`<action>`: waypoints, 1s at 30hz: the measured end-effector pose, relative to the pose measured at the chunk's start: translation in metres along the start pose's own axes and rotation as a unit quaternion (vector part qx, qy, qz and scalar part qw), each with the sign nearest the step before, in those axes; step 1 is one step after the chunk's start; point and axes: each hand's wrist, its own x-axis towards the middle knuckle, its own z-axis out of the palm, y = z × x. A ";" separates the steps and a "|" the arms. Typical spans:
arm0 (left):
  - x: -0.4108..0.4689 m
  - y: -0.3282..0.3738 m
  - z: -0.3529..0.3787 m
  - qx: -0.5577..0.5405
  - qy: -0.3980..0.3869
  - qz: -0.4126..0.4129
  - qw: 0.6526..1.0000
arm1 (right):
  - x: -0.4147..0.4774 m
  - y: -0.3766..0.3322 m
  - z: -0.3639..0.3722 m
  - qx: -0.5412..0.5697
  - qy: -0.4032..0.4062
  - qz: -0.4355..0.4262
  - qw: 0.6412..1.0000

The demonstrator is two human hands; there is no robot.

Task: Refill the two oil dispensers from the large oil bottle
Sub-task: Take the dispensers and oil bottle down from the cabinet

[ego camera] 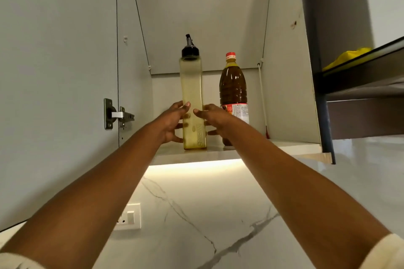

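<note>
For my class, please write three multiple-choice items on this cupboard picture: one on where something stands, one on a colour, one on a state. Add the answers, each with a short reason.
1. Where does the dark oil bottle stand relative to the tall oil dispenser?
A. To its right on the cupboard shelf
B. On the counter below
C. To its left on the shelf

2. What colour is the dark oil bottle's cap?
A. Black
B. Red
C. Green

3. What are the hands doing?
A. Both hang at the person's sides
B. One tips the dispenser to pour
C. The left hand and right hand clasp the upright dispenser from either side

Answers:
1 A, since the dark bottle stands right of the dispenser on the same shelf.
2 B, since its cap is red; the black cap is the dispenser's.
3 C, since fingers wrap the dispenser's lower half while it stands on the shelf.
</note>
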 end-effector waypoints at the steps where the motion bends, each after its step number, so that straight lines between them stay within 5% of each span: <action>1: -0.008 0.002 -0.003 -0.003 -0.008 0.003 1.000 | -0.008 -0.002 -0.004 -0.001 -0.012 -0.011 1.000; 15: -0.156 -0.003 -0.001 0.001 -0.045 0.103 0.994 | -0.147 -0.012 -0.018 -0.047 -0.081 -0.094 0.991; 23: -0.226 -0.161 0.021 -0.053 -0.050 0.077 0.994 | -0.226 0.133 0.015 -0.082 -0.119 -0.069 0.987; 30: -0.263 -0.330 0.045 -0.079 -0.057 -0.047 0.994 | -0.258 0.288 0.058 -0.031 -0.198 0.092 0.975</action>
